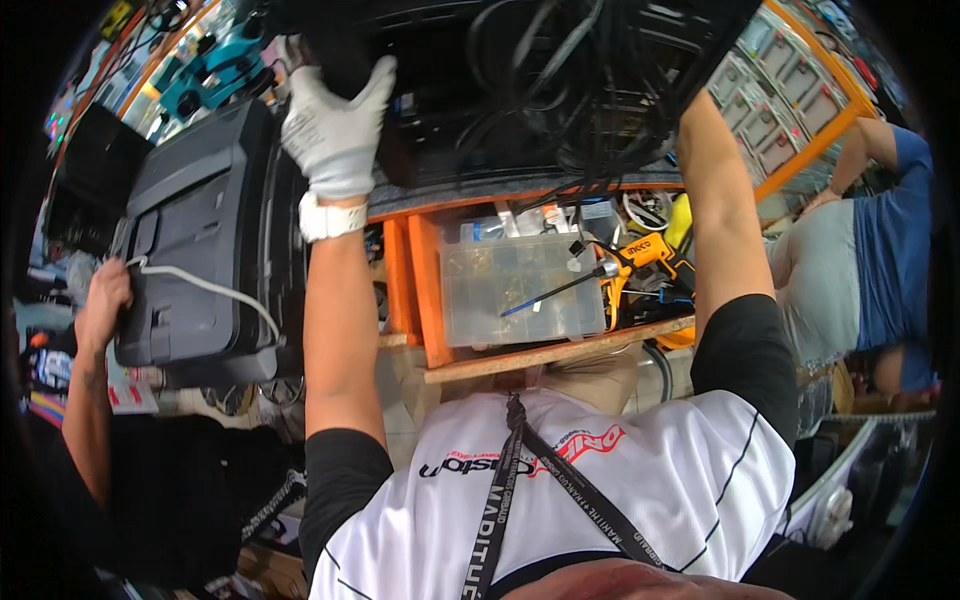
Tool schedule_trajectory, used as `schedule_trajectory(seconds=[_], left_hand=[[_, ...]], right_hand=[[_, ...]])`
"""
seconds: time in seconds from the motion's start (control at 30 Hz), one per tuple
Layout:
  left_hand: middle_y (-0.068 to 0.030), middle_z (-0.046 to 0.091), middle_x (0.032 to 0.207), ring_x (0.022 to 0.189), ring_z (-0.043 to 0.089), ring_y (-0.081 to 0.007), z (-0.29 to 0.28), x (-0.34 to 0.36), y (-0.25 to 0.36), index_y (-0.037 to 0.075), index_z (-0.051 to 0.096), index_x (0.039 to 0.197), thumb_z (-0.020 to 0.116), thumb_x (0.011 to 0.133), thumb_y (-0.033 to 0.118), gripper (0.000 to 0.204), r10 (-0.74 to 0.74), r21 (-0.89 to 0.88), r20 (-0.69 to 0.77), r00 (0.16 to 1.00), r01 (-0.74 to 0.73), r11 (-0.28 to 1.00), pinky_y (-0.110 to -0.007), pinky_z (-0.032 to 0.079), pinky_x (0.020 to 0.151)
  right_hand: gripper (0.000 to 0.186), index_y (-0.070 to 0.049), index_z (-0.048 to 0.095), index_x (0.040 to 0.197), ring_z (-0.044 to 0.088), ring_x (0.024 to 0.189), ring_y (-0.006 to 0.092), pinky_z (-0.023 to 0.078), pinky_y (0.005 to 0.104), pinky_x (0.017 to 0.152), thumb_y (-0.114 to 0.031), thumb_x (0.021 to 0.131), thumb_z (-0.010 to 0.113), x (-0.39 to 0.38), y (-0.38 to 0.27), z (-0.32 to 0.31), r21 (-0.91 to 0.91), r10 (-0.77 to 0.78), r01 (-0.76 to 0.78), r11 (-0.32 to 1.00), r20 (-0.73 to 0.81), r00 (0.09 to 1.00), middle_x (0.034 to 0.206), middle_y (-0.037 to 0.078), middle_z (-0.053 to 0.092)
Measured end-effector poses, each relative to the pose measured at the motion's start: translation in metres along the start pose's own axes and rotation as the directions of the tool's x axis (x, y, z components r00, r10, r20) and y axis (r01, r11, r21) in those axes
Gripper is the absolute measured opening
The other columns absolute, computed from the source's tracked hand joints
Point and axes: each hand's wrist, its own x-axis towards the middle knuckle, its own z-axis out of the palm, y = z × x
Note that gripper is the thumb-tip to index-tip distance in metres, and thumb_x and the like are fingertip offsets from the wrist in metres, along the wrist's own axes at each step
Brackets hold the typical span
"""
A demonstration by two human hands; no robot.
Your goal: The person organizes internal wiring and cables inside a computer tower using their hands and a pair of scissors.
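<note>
open wooden drawer (pixel 428 290) holds a translucent, flat, rectangular organizer box (pixel 480 310). dark housing (pixel 440 125) with looped, flexible black cables (pixel 600 110) sits above. left hand (pixel 335 130), white-gloved, is at its left side, thumb and fingers apart. right hand is hidden; finger state cannot be determined.

Right hand is hidden; black equipment (pixel 715 45) is cropped.

Matt white cloth, seemingly knitted, makes up the glove (pixel 335 130) on the left hand (pixel 330 150). The cables (pixel 590 110) wear black, smooth plastic-like sheathing. The storage box (pixel 500 300) is clear plastic, the drill (pixel 640 255) glossy yellow plastic. The drawer (pixel 560 352) is orange wood, rough along its front edge. The shirt (pixel 450 440) is smooth white cloth, the lanyard (pixel 490 520) woven.
</note>
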Motion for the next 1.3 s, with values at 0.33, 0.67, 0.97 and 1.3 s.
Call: schedule_trajectory(seconds=[0.33,0.67,0.97,1.3], left_hand=[[-0.0220,0.065,0.130,0.122,0.064,-0.0374,-0.044,-0.053,0.020,-0.006,0.060,0.141,0.095,0.088,0.028,0.072,0.036,-0.522,0.035,0.999,-0.012,0.853,-0.046,0.052,0.109],[-0.0191,0.071,0.128,0.127,0.063,-0.0385,-0.008,-0.055,0.077,0.003,0.070,0.133,0.091,0.088,0.026,0.055,0.260,-0.572,0.114,0.959,-0.150,0.806,-0.049,0.051,0.108],[-0.0086,0.074,0.097,0.084,0.066,-0.0152,-0.052,-0.109,0.072,-0.002,0.073,0.103,0.075,0.100,0.004,0.007,0.069,-0.816,0.238,0.969,0.161,0.556,-0.030,0.055,0.079],[-0.0185,0.067,0.139,0.110,0.072,-0.0386,-0.035,-0.146,0.159,0.009,0.062,0.146,0.082,0.090,0.023,0.061,0.421,-0.644,0.283,0.862,-0.155,0.749,-0.048,0.061,0.093]], right_hand=[[0.049,-0.003,0.053,0.144,0.065,0.109,0.0217,0.059,0.0367,0.098,-0.031,0.107,0.067,-0.084,-0.038,-0.093,0.434,-0.112,0.357,0.827,-0.496,0.861,0.125,0.013,0.062],[0.132,-0.007,0.033,0.170,0.047,0.147,0.0427,0.046,0.0505,0.118,-0.048,0.068,0.105,-0.290,-0.136,-0.096,0.203,-0.341,0.379,0.903,-0.198,0.919,0.161,0.025,0.041],[0.033,0.000,0.076,0.123,0.071,0.080,0.0088,0.056,0.0267,0.073,-0.005,0.090,0.077,-0.288,-0.104,-0.110,0.587,-0.085,0.033,0.809,0.062,0.994,0.091,0.006,0.080],[0.021,0.001,0.075,0.115,0.057,0.059,0.0082,0.044,0.0246,0.059,-0.017,0.106,0.074,-0.317,-0.118,-0.149,0.823,0.105,-0.201,0.531,0.171,0.980,0.072,0.000,0.065]])
